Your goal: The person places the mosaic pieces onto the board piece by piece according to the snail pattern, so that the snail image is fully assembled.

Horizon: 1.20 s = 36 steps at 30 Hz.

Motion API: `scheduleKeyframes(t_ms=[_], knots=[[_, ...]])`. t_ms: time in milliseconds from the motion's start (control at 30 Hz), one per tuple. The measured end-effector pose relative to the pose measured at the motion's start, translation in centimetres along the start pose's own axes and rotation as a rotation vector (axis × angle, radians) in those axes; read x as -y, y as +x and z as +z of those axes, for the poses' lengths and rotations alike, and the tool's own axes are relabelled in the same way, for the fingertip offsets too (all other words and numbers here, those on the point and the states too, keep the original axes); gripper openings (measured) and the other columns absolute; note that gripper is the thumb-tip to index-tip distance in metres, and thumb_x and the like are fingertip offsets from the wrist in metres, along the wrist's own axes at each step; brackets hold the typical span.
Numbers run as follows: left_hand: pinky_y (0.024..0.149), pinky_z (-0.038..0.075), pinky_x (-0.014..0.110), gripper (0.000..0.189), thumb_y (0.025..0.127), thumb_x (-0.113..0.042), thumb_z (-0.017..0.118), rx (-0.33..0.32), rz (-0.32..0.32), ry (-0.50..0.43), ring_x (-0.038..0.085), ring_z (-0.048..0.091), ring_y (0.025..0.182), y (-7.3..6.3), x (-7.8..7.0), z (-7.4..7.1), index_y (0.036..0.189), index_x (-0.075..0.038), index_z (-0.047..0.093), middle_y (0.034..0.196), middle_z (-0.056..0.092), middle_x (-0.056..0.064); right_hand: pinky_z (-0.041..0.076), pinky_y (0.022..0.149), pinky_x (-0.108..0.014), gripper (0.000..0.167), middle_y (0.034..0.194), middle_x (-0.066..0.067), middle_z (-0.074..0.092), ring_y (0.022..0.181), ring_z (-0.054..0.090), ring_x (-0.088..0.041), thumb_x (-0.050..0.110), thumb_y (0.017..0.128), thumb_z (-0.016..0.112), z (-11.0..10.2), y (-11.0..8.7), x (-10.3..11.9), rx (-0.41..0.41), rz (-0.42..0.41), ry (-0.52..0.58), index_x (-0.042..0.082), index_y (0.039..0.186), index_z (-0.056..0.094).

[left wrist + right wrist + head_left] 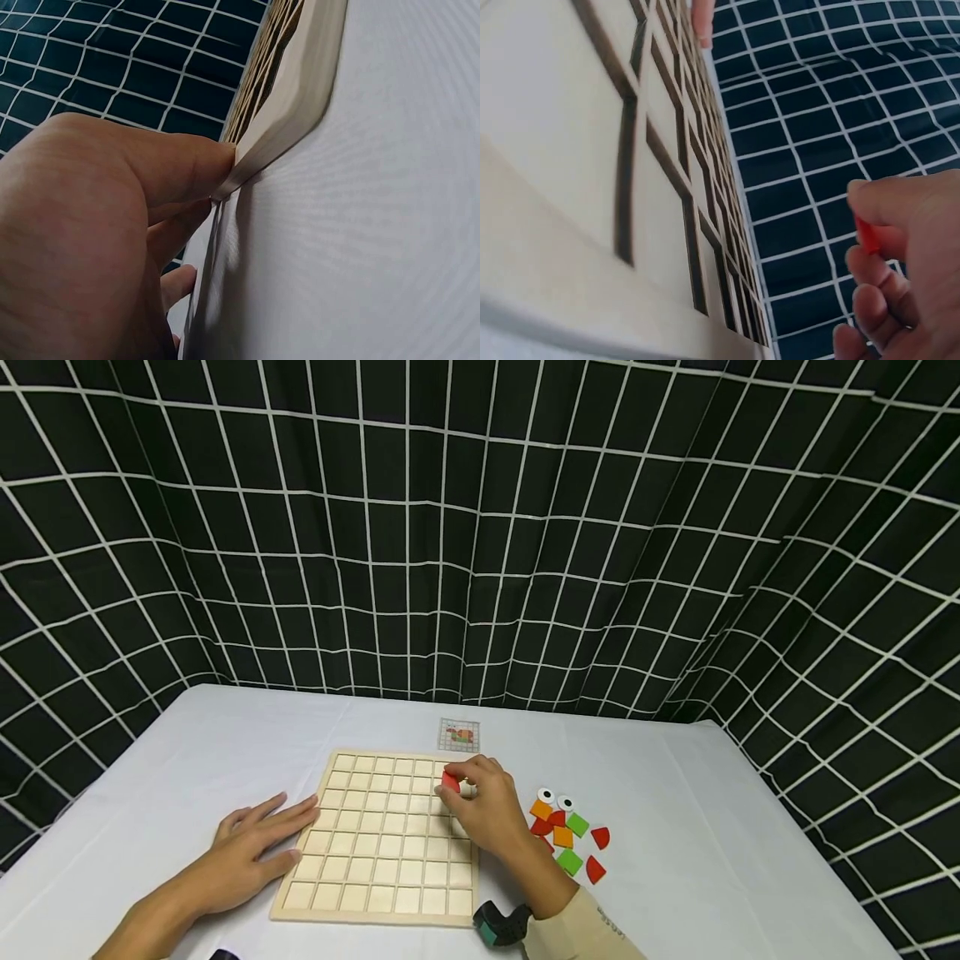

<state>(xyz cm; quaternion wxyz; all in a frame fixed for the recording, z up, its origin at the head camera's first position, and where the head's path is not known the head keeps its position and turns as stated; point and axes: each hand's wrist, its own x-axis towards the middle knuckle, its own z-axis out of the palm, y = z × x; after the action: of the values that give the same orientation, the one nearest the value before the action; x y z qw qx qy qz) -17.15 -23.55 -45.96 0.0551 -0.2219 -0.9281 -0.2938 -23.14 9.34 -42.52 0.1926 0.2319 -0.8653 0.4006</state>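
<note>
My right hand pinches a red piece between thumb and fingers, over the upper right part of a wooden grid board. In the right wrist view only a narrow strip of the red piece shows, held a little off the board's surface. At the board's left edge rests my left hand, its fingers extended. The left wrist view has its thumb against the side of the wooden frame. No piece lies in the board's visible squares.
Right of the board lie several loose pieces: orange squares, green squares, red quarter-rounds and two white eye discs. A small pattern card sits behind the board. A dark device is near the right wrist.
</note>
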Motion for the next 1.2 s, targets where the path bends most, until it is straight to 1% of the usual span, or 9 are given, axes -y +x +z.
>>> scheduleKeyframes(t_ms=[133,233,500,667,967,1200], knots=[[0.098,0.011,0.062,0.047,0.092,-0.022,0.064,-0.001,0.009,0.001,0.042,0.026,0.135,0.0,0.0,0.0,0.137,-0.012,0.056,0.146,0.045,0.002,0.048,0.071,-0.030,0.022,0.088,0.004,0.063,0.084,0.056,-0.015,0.014,0.081,0.079,0.6,-0.4,-0.7,0.023,0.005,0.004,0.003,0.100,0.074],[0.098,0.011,0.062,0.047,0.092,-0.021,0.064,0.004,0.008,0.002,0.042,0.026,0.135,0.0,0.0,0.0,0.137,-0.012,0.056,0.146,0.045,0.002,0.047,0.072,-0.030,0.021,0.088,0.004,0.062,0.083,0.054,-0.013,0.015,0.081,0.079,1.1,-0.7,-1.2,0.060,0.018,-0.002,0.004,0.099,0.074],[0.098,0.011,0.063,0.047,0.092,-0.021,0.064,0.001,0.015,0.006,0.042,0.026,0.135,-0.1,0.1,-0.1,0.137,-0.013,0.056,0.146,0.045,0.003,0.044,0.066,-0.026,0.020,0.087,0.005,0.061,0.078,0.050,-0.011,0.016,0.081,0.078,2.1,-1.2,-1.9,0.134,0.042,-0.014,0.006,0.097,0.074],[0.098,0.012,0.062,0.047,0.092,-0.021,0.064,-0.007,0.021,0.014,0.042,0.027,0.135,-0.1,0.1,-0.2,0.137,-0.013,0.056,0.146,0.045,0.002,0.043,0.067,-0.026,0.020,0.087,0.006,0.060,0.079,0.050,-0.011,0.017,0.080,0.079,2.4,-1.1,-2.0,0.151,0.055,-0.037,0.007,0.097,0.075],[0.098,0.012,0.062,0.048,0.091,-0.021,0.064,-0.007,0.013,0.005,0.042,0.027,0.135,-0.1,0.1,-0.1,0.138,-0.013,0.056,0.146,0.045,0.002,0.043,0.064,-0.026,0.020,0.084,0.007,0.055,0.077,0.047,-0.012,0.019,0.081,0.079,2.4,-0.9,-1.8,0.188,0.093,-0.033,0.008,0.098,0.074],[0.098,0.012,0.061,0.047,0.092,-0.021,0.064,-0.008,0.010,-0.001,0.042,0.026,0.135,0.0,0.1,0.1,0.138,-0.012,0.056,0.146,0.045,0.003,0.042,0.065,-0.026,0.021,0.086,0.007,0.054,0.079,0.047,-0.012,0.019,0.081,0.078,2.4,-0.8,-1.9,0.202,0.100,-0.048,0.009,0.099,0.074]])
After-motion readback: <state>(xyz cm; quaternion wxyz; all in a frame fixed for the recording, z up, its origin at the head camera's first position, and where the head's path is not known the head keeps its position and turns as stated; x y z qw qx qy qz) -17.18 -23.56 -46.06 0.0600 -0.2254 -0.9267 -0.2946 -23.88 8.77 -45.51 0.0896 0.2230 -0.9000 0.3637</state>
